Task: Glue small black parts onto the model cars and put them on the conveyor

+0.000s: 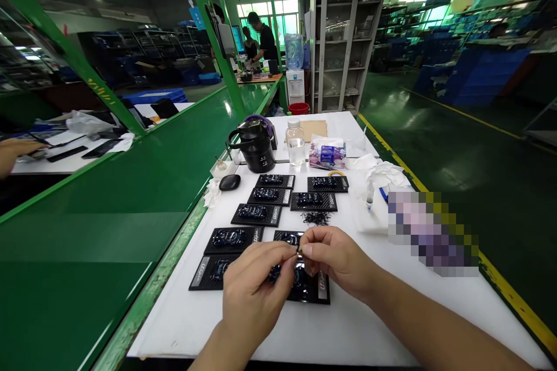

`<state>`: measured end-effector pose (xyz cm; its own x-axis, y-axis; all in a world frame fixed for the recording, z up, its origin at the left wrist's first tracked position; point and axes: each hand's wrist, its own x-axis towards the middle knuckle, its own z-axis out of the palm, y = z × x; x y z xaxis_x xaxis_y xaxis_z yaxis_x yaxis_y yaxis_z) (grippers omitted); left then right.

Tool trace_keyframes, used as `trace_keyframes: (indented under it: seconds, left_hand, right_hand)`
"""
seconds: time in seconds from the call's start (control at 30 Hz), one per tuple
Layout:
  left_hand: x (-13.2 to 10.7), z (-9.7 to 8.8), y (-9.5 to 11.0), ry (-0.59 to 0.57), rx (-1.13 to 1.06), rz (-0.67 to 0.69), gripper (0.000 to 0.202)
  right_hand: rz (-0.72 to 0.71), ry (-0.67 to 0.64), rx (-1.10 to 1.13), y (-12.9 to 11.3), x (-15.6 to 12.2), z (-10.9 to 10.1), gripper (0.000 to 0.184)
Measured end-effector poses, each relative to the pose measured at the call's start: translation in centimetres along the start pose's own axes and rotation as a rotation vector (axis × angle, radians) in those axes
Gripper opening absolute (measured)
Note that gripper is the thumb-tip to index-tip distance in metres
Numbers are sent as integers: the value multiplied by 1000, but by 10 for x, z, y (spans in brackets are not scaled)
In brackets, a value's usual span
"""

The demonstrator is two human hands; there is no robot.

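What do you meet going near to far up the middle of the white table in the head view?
Left hand and right hand pinching a small piece → pile of small dark parts → black cards → water bottle → brown sheet.

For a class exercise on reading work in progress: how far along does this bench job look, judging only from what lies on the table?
Looks done: black cards with dark pieces lie in rows on the white table. In hand: the left hand and right hand pinch something tiny, too small to identify, above the nearest card. Probably left: a loose pile of small dark parts sits unused mid-table. How many cards are finished cannot be told.
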<state>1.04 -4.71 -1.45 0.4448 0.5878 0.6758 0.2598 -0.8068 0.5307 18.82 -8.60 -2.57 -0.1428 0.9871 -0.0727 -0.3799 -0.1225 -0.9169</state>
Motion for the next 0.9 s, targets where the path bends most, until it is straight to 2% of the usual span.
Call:
trace_keyframes:
  seconds: [0.07, 0.13, 0.2, 0.27, 0.33, 0.53, 0.73, 0.9]
  left_hand:
    - [-4, -8, -1, 42, 19, -37, 14]
    - [-14, -18, -3, -13, 25, -110, 12]
    - [-28, -25, -4, -223, -9, -194, 13]
    - [-43, -26, -5, -441, -62, -248, 15]
    - [-56, -22, -5, -526, -110, -273, 15]
    - [-68, -6, -7, -452, -129, -215, 16]
    - [-74, -9, -9, -432, -69, -103, 16]
    - [-79, -9, -12, -390, -19, -65, 18]
  right_hand:
    - [-103, 57, -203, -7, -3, -10, 18]
    - [-232, 159, -590, -14, -5, -23, 15]
    - [-276, 210, -962, -17, -6, -36, 19]
    - [-246, 168, -1177, -14, -5, -46, 31]
    - [-223, 116, -1265, -8, -4, -50, 44]
    - [-199, 68, -1363, 0, -4, -44, 52]
    - [-197, 74, -1456, -2, -4, -39, 52]
    - [-180, 88, -1505, -5, -7, -38, 50]
